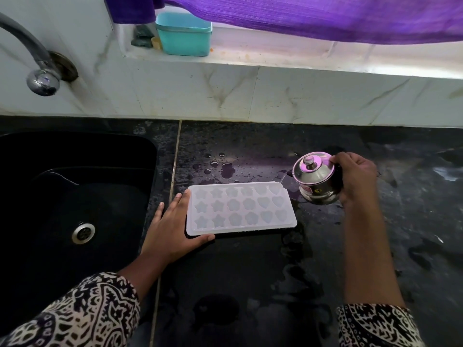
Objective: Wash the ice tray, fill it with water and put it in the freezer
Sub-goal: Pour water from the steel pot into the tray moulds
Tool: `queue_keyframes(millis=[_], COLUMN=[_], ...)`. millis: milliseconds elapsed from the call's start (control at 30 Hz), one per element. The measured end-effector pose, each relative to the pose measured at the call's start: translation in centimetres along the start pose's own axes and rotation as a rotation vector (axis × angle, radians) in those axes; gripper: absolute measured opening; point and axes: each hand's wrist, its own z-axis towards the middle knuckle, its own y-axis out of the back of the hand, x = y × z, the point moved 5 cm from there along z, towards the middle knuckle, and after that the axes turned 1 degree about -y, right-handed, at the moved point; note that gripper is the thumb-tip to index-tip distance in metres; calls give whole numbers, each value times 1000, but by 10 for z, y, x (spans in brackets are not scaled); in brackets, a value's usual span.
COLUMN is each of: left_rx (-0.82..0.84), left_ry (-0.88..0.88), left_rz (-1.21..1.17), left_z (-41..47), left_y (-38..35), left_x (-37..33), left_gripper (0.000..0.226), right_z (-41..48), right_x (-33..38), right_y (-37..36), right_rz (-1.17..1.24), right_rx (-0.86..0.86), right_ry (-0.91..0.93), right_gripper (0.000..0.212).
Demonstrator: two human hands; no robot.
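Note:
A white plastic ice tray with star, flower and heart moulds lies flat on the dark stone counter, just right of the sink. My left hand rests against the tray's left end, fingers along its edge and thumb under its near corner. My right hand grips a small lidded steel pot, tilted toward the tray's right end. A thin stream of water runs from the pot's spout toward the tray's far right corner.
A black sink with a steel drain sits at the left, a chrome tap above it. Water puddles lie behind the tray. A teal container stands on the window ledge under a purple curtain.

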Motion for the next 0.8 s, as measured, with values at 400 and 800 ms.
queue_keyframes(millis=[400, 800], left_rx=[7, 7], left_ry=[3, 1], left_rz=[8, 21], left_z=[0, 1], left_y=[0, -1], left_x=[-1, 0], left_gripper=[125, 128], right_z=[1, 1], right_x=[0, 3], right_y=[0, 1], right_rz=[4, -11], right_rx=[-4, -5], right_ry=[0, 15], right_gripper=[18, 16])
